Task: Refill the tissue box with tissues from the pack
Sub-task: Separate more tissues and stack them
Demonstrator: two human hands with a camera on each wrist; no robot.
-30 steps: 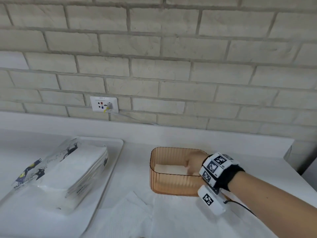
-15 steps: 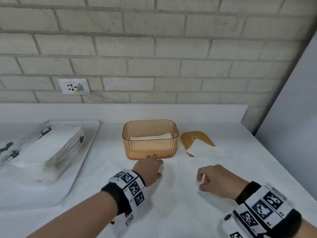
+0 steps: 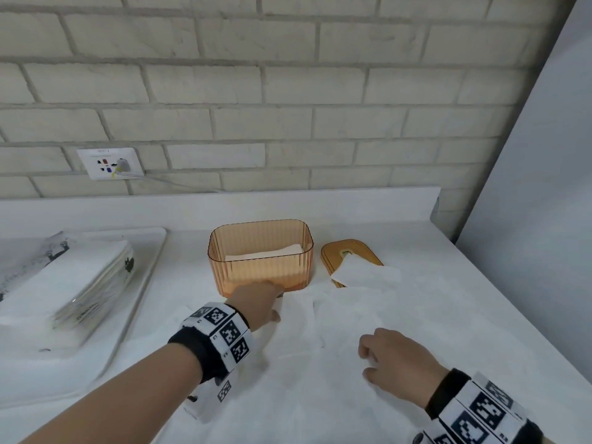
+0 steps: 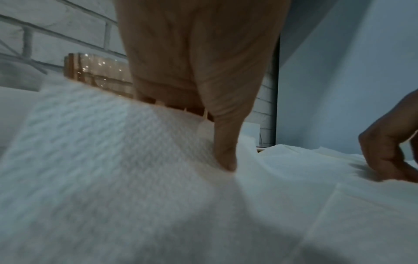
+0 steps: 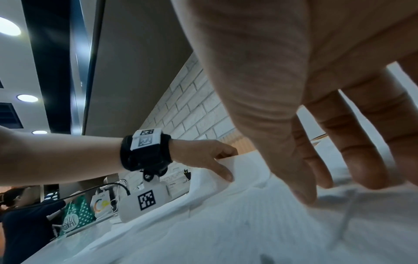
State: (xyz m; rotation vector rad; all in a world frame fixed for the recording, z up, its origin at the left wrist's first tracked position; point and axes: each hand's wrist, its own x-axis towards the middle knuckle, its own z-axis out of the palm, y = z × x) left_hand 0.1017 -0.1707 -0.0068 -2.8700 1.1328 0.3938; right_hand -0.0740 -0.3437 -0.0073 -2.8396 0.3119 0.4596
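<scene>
The orange ribbed tissue box (image 3: 260, 254) stands open on the white counter with a low stack of tissues inside. Its orange lid (image 3: 350, 253) lies to the right, a tissue (image 3: 365, 275) pulled through its slot. Loose white tissues (image 3: 336, 318) lie spread in front of the box. My left hand (image 3: 275, 301) is at the box's front wall. It pinches a raised tissue edge (image 5: 239, 160) between thumb (image 4: 226, 160) and fingers. My right hand (image 3: 368, 357) rests loosely curled fingertips (image 5: 303, 194) on the tissues nearer me. The tissue pack (image 3: 64, 290) lies far left.
The pack sits on a white tray (image 3: 150, 251). A brick wall with a socket (image 3: 110, 163) and a plugged cable backs the counter. A grey panel (image 3: 528, 219) closes the right side. In the right wrist view, bags and a person (image 5: 22, 214) stand beyond the counter's left end.
My right hand came out of the box and settled on the loose tissues. My left hand came into view and took the tissue edge by the box front.
</scene>
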